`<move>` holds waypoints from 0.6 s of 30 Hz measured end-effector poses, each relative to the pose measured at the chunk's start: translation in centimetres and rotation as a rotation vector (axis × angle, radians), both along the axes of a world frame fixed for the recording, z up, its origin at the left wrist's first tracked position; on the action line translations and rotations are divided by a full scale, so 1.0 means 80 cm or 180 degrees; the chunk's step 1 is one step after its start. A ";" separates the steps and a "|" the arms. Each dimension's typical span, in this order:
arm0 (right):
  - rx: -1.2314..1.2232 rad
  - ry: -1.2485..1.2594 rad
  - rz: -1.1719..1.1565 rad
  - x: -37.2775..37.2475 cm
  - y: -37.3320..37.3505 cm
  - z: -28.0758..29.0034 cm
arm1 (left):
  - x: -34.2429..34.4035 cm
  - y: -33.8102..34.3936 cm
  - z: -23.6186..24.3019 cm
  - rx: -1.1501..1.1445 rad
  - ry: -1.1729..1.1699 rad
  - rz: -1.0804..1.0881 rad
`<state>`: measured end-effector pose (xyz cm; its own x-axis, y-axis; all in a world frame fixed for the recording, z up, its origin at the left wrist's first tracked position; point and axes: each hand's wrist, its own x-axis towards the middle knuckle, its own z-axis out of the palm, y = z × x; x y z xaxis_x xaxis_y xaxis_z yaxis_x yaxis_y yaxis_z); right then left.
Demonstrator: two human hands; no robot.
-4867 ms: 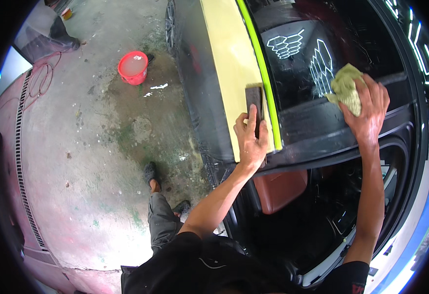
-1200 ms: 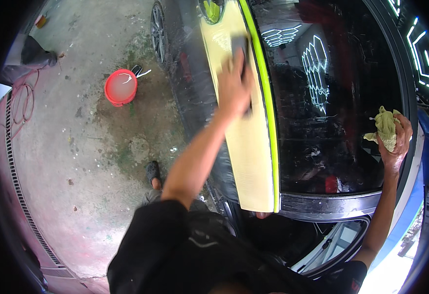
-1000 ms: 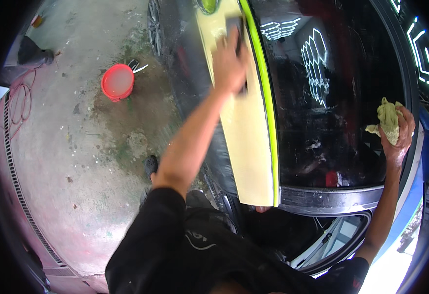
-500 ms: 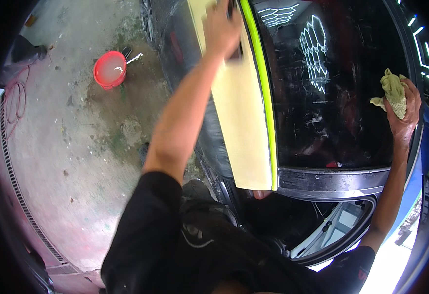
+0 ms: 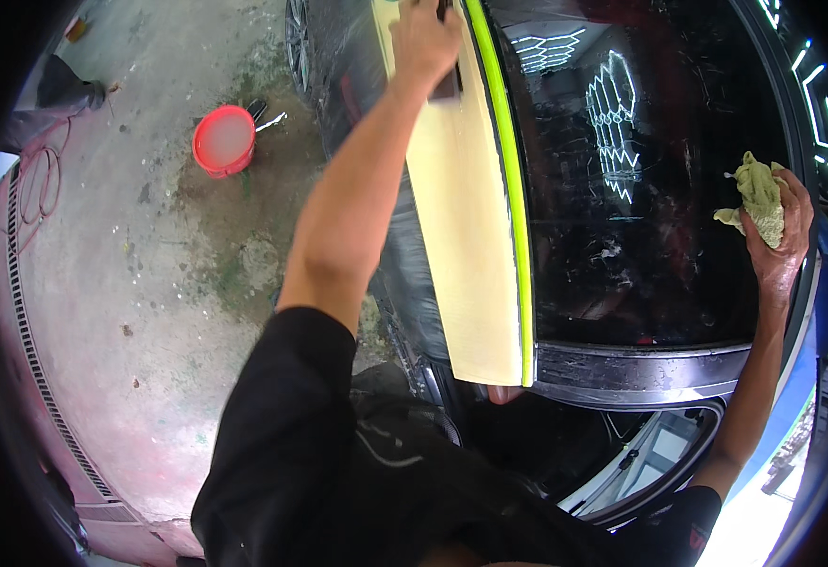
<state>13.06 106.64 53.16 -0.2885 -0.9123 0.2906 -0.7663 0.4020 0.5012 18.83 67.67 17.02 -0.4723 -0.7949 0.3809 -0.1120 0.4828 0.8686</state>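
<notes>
My left hand [image 5: 427,42] grips a dark rectangular block [image 5: 445,87] on the pale yellow strip of panel [image 5: 461,236] along the car's side, near that strip's far end. A bright green tape line [image 5: 513,170] borders the strip beside the glossy black roof [image 5: 659,255]. At the roof's right edge, my right hand [image 5: 780,222] is closed round a crumpled yellow-green cloth [image 5: 759,194], with the fingers bent around it. The far end of the block is partly hidden by my left hand and by the frame's edge.
A red bucket [image 5: 225,139] of cloudy liquid stands on the stained concrete floor [image 5: 149,283] to the left, near a coiled hose [image 5: 41,189] and a floor drain grate [image 5: 45,378]. A car wheel [image 5: 298,42] shows at the top, and an open car door frame [image 5: 640,454] below the roof.
My left hand and the block have slid up the yellow strip to its far end. My right hand with the cloth, earlier nearer the roof's middle, now sits at the right edge.
</notes>
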 end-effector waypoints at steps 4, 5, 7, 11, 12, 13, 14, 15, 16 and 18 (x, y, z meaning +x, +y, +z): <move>0.0178 0.0260 0.0061 0.002 0.003 0.009 | 0.043 0.112 -0.022 0.0401 0.0282 -0.0223; 0.0186 0.0276 0.0073 -0.002 0.014 0.009 | 0.083 0.172 -0.031 0.0286 0.0266 -0.0270; 0.0216 0.0383 0.0157 0.002 0.016 0.011 | 0.102 0.200 -0.030 0.0313 0.0263 -0.0351; 0.0168 0.0265 0.0157 0.005 0.004 0.008 | 0.034 0.092 -0.010 0.0400 0.0230 -0.0158; 0.0118 0.0248 0.0191 0.003 0.001 0.005 | 0.003 0.036 -0.007 0.0566 0.0392 -0.0213; 0.0074 0.0200 0.0213 -0.001 0.001 0.001 | -0.010 -0.012 0.015 0.0538 0.0198 -0.0246; 0.0059 0.0180 0.0198 0.000 0.002 0.000 | -0.028 -0.040 0.023 0.0295 0.0121 -0.0007; 0.0022 0.0110 0.0222 -0.001 0.002 -0.002 | -0.027 -0.039 0.016 0.0382 0.0184 -0.0087; 0.0063 0.0119 0.0244 -0.002 0.003 -0.001 | -0.021 -0.035 0.007 0.0466 0.0240 -0.0156; 0.0111 0.0236 0.0196 0.000 0.009 0.005 | 0.013 0.047 -0.022 0.0712 0.0253 -0.0340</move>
